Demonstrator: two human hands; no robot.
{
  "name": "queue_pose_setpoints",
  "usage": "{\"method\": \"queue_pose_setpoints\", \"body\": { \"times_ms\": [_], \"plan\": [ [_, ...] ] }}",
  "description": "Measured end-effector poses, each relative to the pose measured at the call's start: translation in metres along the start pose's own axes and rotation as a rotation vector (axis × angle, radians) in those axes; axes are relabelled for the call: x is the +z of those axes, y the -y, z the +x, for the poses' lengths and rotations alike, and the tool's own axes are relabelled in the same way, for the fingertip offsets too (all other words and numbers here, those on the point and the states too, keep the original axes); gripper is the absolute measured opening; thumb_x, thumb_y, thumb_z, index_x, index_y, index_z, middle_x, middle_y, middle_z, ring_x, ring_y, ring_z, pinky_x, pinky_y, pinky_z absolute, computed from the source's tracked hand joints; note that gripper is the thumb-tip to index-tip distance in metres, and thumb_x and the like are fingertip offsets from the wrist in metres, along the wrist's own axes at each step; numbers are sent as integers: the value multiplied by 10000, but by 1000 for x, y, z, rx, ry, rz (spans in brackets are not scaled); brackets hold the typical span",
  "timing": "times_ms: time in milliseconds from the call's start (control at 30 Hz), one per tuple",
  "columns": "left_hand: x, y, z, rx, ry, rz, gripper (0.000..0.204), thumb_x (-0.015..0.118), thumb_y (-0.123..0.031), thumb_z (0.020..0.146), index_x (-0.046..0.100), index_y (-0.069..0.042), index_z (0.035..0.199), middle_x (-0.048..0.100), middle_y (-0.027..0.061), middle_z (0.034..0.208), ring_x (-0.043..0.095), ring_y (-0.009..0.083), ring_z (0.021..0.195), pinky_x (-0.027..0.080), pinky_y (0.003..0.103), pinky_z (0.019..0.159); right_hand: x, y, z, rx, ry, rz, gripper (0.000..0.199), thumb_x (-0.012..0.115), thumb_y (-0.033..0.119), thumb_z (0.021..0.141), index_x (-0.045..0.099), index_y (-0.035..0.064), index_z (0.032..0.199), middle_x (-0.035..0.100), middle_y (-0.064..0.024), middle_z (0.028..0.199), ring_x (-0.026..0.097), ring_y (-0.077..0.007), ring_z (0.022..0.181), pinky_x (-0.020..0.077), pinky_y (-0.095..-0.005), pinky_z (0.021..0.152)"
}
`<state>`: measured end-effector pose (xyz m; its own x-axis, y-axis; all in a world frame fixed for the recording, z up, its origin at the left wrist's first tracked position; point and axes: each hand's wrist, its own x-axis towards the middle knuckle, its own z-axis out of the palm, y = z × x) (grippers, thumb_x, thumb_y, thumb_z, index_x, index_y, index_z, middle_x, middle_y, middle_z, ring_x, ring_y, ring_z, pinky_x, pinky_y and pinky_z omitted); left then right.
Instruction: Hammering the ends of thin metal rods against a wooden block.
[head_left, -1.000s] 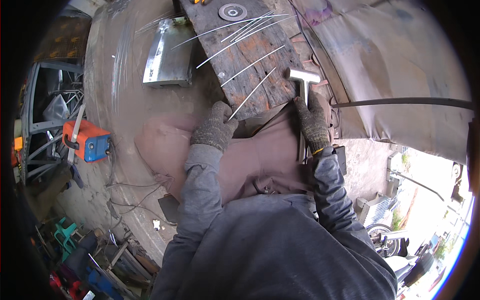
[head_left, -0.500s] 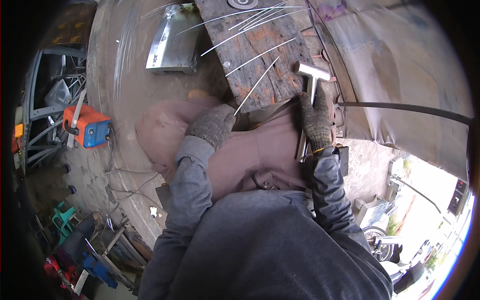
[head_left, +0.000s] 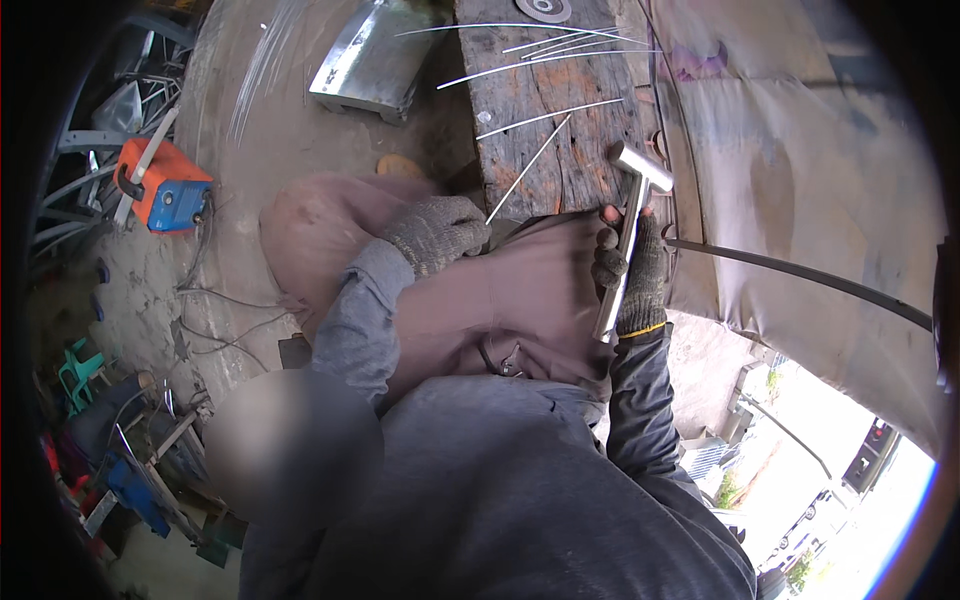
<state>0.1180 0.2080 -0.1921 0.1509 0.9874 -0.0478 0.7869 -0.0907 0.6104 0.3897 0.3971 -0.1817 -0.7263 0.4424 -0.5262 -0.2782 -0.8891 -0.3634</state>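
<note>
My right hand point(head_left: 637, 265), in a grey knit glove with a yellow cuff edge, is closed round the shiny metal handle of a hammer point(head_left: 640, 168). The hammer's cylindrical head points up beside the right edge of a worn wooden bench point(head_left: 540, 160). My left hand point(head_left: 440, 235), gloved too, rests over my lap with its fingers curled at the lower end of a thin metal rod point(head_left: 528, 168). That rod slants across the bench's near end; the grip on it is partly hidden by the fingers. Several similar thin rods point(head_left: 550, 118) lie across the wood.
A shiny bent metal piece point(head_left: 370, 60) stands left of the bench. An orange and blue machine point(head_left: 165, 185) with cables sits on the floor at left. A grinding disc point(head_left: 544, 8) lies at the bench's far end. Grey sheeting point(head_left: 800, 200) hangs at right.
My right hand has turned, so its curled fingers now show round the hammer handle, and the hammer tilts more. My view has shifted and rotated. The left hand keeps its place by the rod's end.
</note>
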Motion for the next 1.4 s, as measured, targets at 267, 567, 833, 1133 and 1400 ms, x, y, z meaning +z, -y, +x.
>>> {"method": "queue_pose_setpoints", "body": {
  "times_ms": [267,567,833,1133,1400],
  "plan": [
    [26,-4,3,-310,-65,-346,199,654,-204,910,703,-81,1059,662,117,1075,639,316,1023,516,411,886,7,-14,-15,-126,-237,-328,364,545,431,1048,644,83,1092,634,-32,700,566,-113,471,457,-242,391],
    [20,-14,7,-438,-38,-526,215,644,-233,926,702,-82,1068,684,126,1059,647,335,1010,509,416,887,63,-43,-37,-382,-306,-978,286,558,358,1057,581,84,1137,531,42,693,454,-37,478,355,-231,396],
    [26,-17,15,-502,-45,-519,254,672,-279,928,708,-66,1062,711,128,1028,678,288,962,529,402,846,75,-65,-29,-326,-373,-1188,188,571,248,1057,653,80,1083,567,48,674,486,-25,500,382,-229,416],
    [31,-13,14,-473,-101,-520,234,693,-247,910,709,-55,1042,708,137,1026,674,319,960,532,404,854,80,-66,-26,-298,-399,-1224,213,575,253,1057,665,80,1144,566,46,676,487,-30,507,388,-234,425],
    [33,-13,15,-473,-102,-562,243,684,-249,922,709,-43,1048,711,148,1020,670,342,953,529,427,854,84,-69,-42,-275,-306,-1305,230,558,276,1064,623,92,1185,569,37,696,507,-33,548,426,-238,489]
  ]
}}
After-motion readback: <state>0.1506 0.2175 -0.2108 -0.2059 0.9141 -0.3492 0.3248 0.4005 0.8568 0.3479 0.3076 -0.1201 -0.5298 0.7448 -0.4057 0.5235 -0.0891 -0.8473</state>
